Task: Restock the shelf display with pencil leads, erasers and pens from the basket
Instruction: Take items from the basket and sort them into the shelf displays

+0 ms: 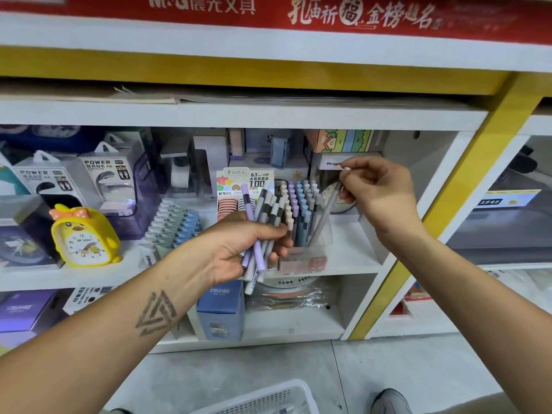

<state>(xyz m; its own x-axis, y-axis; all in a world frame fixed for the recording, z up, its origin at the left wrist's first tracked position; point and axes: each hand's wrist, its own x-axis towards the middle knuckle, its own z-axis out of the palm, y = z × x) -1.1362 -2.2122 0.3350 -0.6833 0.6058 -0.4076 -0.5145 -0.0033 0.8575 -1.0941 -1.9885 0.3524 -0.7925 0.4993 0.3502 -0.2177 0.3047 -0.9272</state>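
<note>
- White shelf (352, 258) of stationery is filling the view behind both hands.
- Left hand (239, 249) is gripping a bundle of pens (263, 222) — lilac, grey and white — fingers wrapped around them.
- Right hand (379, 192) is pinching one grey pen (325, 216) by its top, its lower end standing in the clear pen display (298, 204) just right of the bundle.
- White basket (268, 398) is sitting on the floor below both hands.

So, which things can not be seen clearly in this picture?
- Basket, head view: cut off by the bottom edge, contents unseen.
- Bundle of pens: exact count hidden by the left hand.
- Grey pen pinched by the right hand: its lower end blurs behind the clear pen holder.
</note>
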